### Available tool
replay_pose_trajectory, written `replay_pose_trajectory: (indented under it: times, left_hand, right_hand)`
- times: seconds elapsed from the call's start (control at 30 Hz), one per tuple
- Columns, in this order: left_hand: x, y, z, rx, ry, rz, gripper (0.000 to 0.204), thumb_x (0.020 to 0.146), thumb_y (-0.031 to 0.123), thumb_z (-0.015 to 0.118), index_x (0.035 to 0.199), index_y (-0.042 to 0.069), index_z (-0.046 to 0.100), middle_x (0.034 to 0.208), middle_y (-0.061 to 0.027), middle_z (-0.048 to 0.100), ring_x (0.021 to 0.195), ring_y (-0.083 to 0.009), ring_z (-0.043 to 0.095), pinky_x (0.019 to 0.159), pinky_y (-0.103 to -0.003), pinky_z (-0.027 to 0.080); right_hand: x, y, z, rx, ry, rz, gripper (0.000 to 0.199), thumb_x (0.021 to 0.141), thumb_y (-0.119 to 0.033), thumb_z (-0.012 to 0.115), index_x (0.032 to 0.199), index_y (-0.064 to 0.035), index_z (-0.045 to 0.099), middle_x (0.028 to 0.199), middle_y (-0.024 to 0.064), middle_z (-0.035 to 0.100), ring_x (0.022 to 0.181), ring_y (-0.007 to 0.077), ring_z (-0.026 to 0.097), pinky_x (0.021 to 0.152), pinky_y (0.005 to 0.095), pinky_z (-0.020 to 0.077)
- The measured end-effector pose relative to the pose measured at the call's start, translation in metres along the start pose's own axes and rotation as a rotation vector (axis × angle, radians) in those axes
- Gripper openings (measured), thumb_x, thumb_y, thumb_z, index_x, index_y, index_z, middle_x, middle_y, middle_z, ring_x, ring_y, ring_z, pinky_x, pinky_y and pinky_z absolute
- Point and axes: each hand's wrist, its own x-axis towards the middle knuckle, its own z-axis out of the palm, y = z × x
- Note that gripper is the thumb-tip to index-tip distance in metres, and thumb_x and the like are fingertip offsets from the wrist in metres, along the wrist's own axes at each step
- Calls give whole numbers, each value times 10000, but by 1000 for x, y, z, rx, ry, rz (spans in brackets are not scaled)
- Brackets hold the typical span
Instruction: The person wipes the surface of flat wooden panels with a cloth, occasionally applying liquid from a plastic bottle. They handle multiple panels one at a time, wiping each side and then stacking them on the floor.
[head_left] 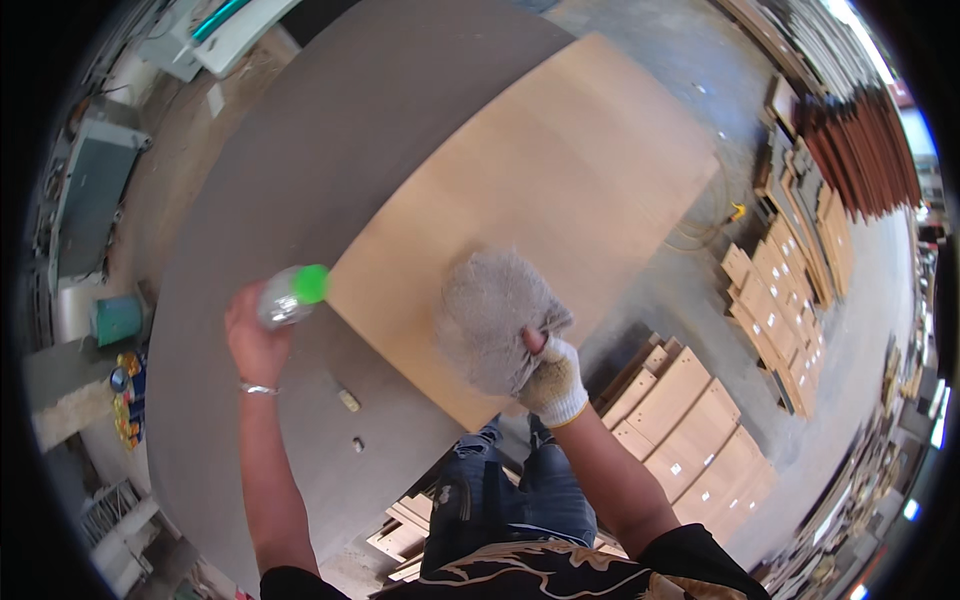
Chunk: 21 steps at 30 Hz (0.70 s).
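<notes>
the bare left hand (pixel 257 325) is wrapped round a clear bottle (pixel 283 299), which tips out past the fingers toward the right, green cap (pixel 312 283) foremost. the gloved right hand (pixel 553 380) clamps a fuzzy grey cloth (pixel 485 315), thumb on top; i can't make out the other fingers. most of it spreads beyond the thumb, over the tan board (pixel 570 140). 2 small bits (pixel 349 400) lie on the grey table (pixel 290 150).

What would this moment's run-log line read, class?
left hand: holds green-capped bottle; right hand: gloved, grips grey cloth; wooden panel: beneath cloth
</notes>
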Motion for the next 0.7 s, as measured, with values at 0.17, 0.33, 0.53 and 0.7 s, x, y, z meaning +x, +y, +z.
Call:
replay_pose_trajectory:
  times: [0.17,0.33,0.53,0.7]
  left_hand:
    - [34,121,-37,522,-120,466,444,588,-44,738,1006,88,665,1006,-64,660,1056,-288,623,980,-450,451]
    - [40,140,-58,580,-99,513,366,600,-35,734,937,82,654,972,-52,649,1006,-273,616,946,-440,456]
    - [15,116,-68,572,-30,509,344,588,-37,730,898,83,640,925,-36,641,949,-257,612,920,-438,458]
    - [11,94,-69,573,61,429,377,559,-48,717,901,91,639,923,-32,641,944,-259,610,915,-447,453]
  right_hand:
    - [34,38,40,31,-136,71,768,974,-401,733,1579,-54,413,1549,154,540,1416,352,526,1194,535,418]
    - [37,66,58,14,-200,131,784,978,-447,725,1580,-55,410,1554,142,535,1424,341,515,1208,516,398]
    - [38,69,72,-24,-238,140,733,965,-334,744,1571,-65,430,1542,134,545,1407,334,532,1180,528,428]
    - [32,74,67,-126,-180,152,735,878,-87,740,1557,-74,458,1514,121,568,1390,332,549,1146,536,474]
